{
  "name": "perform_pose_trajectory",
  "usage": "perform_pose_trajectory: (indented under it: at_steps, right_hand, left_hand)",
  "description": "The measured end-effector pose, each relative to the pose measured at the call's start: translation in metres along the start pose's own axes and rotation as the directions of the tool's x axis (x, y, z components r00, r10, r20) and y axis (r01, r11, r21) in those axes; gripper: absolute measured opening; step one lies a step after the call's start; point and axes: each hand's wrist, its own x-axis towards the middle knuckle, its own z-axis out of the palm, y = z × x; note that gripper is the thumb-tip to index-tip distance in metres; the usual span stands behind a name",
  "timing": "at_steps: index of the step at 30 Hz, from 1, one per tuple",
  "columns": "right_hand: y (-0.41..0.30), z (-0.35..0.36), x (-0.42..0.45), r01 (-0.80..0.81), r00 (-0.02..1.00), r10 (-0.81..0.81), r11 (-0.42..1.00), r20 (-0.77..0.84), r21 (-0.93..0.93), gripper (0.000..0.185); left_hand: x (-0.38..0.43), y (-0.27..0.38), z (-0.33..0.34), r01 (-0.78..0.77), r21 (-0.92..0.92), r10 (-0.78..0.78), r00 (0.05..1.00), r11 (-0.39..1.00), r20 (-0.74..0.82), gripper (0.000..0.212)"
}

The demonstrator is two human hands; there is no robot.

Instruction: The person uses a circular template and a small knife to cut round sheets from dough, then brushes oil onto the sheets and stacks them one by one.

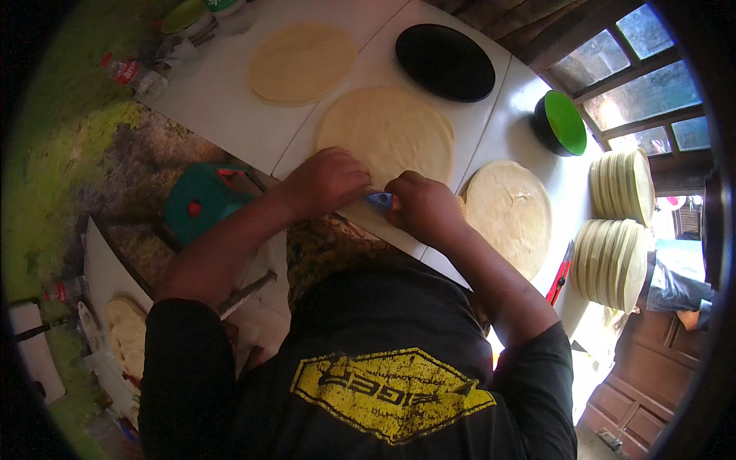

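A flat round sheet of dough (391,135) lies on the white tabletop before me. At its near edge, my right hand (422,204) is closed around a tool with a blue handle (379,199); the rest of that tool is mostly hidden by the hand. My left hand (333,178) rests over the dough's near left edge, its fingers curled close to the handle's end; whether it grips anything is unclear. Right of my right hand lies another dough round (509,215) with a wrinkled top. Beyond my left hand is a pale round stack of dough sheets (303,63).
A black round plate or pan (445,62) and a green-lined bowl (560,122) stand at the back. Two stacks of rounds (621,187) stand at right, near a red cutter (558,282). A teal plastic stool (201,204) is at left. A person's legs (678,284) show far right.
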Motion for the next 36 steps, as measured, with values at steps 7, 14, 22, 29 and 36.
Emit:
perform_pose_trajectory:
  at_steps: [7, 14, 22, 29, 36]
  right_hand:
    - [0.016, -0.024, 0.02, -0.036, 0.989, 0.038, 0.999, 0.14, -0.016, 0.021]
    - [0.038, -0.057, 0.054, -0.002, 1.0, 0.002, 0.999, 0.008, -0.053, 0.025]
    - [0.062, -0.152, 0.09, -0.06, 0.967, 0.035, 0.994, -0.253, -0.092, 0.03]
    - [0.023, -0.231, 0.015, -0.157, 0.904, 0.146, 0.988, -0.401, 0.007, 0.033]
    - [0.042, -0.257, -0.073, -0.206, 0.884, 0.219, 0.976, -0.413, 0.077, 0.029]
  left_hand:
    - [-0.017, -0.01, -0.001, 0.134, -0.013, -0.135, 0.986, 0.991, -0.098, 0.025]
    - [-0.003, -0.035, -0.041, 0.406, -0.151, -0.403, 0.914, 0.902, 0.048, 0.022]
    - [0.104, -0.063, -0.112, 0.514, -0.275, -0.559, 0.822, 0.812, -0.114, 0.026]
    - [0.156, 0.004, -0.162, 0.262, -0.232, -0.332, 0.875, 0.937, -0.351, 0.027]
    - [0.209, 0.055, -0.133, 0.298, -0.461, -0.378, 0.921, 0.836, -0.089, 0.028]
